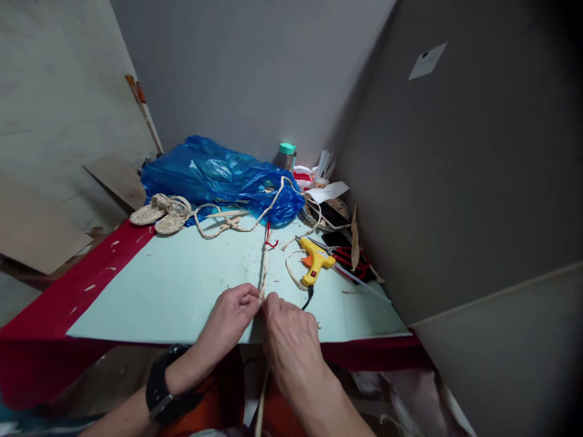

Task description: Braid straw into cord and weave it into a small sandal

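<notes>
I count two sandals point(174, 216), one blue bag point(204, 171) and one yellow glue gun point(316, 260) on the bench point(155, 291). My left hand point(233, 311) and right hand point(291, 334) both pinch one cord point(263, 276) near the front edge, open room lying leftward; the hands hide the gripped part, and the picture's bottom cuts off both forearms.

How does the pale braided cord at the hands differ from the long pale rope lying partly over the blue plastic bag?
The pale braided cord runs nearly straight; the long pale rope curls in loops. The cord reaches the left hand and right hand; the rope touches neither. Both look straw-coloured.
</notes>
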{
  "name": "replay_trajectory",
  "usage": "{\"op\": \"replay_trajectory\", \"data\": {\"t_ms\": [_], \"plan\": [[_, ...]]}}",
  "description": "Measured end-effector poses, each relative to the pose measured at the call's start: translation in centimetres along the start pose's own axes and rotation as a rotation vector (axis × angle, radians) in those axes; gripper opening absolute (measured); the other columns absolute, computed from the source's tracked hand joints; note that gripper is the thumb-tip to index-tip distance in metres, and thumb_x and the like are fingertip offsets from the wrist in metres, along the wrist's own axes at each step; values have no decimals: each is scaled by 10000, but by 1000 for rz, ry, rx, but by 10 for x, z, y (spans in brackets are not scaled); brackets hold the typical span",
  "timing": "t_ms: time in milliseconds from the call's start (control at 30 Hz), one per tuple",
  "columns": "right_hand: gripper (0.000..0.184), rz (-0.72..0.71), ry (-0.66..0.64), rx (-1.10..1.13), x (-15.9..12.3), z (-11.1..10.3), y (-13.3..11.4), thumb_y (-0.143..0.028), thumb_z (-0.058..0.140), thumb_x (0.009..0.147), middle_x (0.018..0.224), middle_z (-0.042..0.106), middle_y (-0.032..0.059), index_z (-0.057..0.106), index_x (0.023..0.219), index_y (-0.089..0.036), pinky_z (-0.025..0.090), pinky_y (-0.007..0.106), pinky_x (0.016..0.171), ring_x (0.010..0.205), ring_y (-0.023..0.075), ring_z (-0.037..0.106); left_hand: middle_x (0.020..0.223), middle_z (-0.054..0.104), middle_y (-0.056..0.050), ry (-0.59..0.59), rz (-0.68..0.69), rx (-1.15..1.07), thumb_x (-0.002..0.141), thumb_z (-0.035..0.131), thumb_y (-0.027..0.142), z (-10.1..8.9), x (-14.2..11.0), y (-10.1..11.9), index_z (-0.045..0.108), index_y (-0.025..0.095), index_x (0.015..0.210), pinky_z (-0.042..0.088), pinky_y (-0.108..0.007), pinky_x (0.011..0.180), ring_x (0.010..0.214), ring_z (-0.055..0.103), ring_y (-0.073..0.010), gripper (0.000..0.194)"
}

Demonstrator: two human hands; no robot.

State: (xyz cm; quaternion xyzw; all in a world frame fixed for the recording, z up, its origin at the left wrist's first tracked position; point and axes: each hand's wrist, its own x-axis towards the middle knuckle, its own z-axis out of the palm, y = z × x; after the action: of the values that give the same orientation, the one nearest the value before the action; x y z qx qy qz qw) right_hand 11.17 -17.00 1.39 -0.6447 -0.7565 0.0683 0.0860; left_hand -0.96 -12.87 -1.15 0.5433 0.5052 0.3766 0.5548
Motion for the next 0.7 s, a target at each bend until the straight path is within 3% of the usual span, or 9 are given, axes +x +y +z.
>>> {"op": "replay_trajectory", "data": {"t_ms": [167,333,467,567,633,700], "plan": [[302,8,9,-38,-6,2,-6,55,500,740,713,698,71,525,929,-178,387,300,493,614,250,705,571,568,33,9,-10,-33,728,675,349,3,-2,-2,622,172,673,321,-239,541,564,489,-136,193],[290,14,29,-4,-11,13,-15,47,497,785,757,708,75,565,981,-156,404,305,499,671,248,720,477,450,86,-62,-69,-112,792,665,398,-2,-6,-5,636,163,778,218,-216,461,430,328,-82,237],[212,-67,20,62,-19,21,-17,-43,507,874,845,722,80,605,1026,-152,427,303,518,744,244,721,660,611,21,-101,-111,-201,809,667,378,-10,-7,-5,628,153,864,186,-209,458,466,332,-65,234],[203,-142,70,230,-21,13,-3,-207,427,990,861,710,24,619,926,-217,466,269,641,771,180,691,710,627,4,-129,-130,-252,800,676,343,-14,-6,-4,609,140,864,139,-215,446,455,267,-44,224],[273,-43,236,473,-15,4,11,-264,364,1023,923,699,51,625,978,-203,454,282,757,842,183,656,712,609,12,-157,-127,-274,815,661,343,-15,-5,-5,598,132,892,103,-220,442,455,212,-36,233],[246,20,204,631,-4,-2,22,-318,413,1014,1014,680,82,616,1046,-184,421,298,836,935,200,617,716,578,24,-181,-113,-281,828,646,351,-16,-4,-6,582,130,929,89,-221,442,465,187,-35,251]]}}
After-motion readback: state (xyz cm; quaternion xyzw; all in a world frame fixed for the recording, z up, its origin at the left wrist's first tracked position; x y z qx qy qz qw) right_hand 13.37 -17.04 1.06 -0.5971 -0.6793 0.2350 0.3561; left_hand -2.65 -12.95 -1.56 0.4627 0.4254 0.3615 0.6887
